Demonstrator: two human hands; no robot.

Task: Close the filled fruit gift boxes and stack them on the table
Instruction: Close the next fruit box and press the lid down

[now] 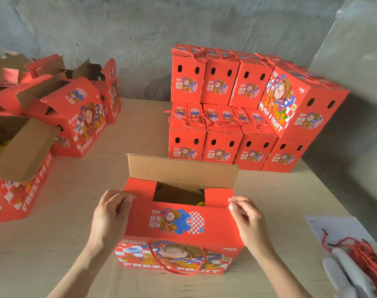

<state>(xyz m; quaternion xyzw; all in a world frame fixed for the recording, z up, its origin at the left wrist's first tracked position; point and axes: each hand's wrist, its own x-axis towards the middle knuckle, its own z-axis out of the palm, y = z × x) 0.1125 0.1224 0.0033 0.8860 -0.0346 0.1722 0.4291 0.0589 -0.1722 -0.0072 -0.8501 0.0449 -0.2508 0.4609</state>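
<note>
- A single view is given, taken from a camera worn on the person's head.
- The scene is looked at forward and steeply downward, across the table [75,201] towards the grey wall [140,29] that is faced.
- The open gift box [179,222] is seen from close range at lower centre, mostly from above. The left hand [109,218] and right hand [250,222] are brought in from the bottom edge.
- The stack of closed boxes [237,117] is seen farther off, at upper right, against the wall.
- A wide field is taken in: the unclosed boxes [75,117] are caught at the left border and the red cords [355,248] at the lower right corner.
</note>
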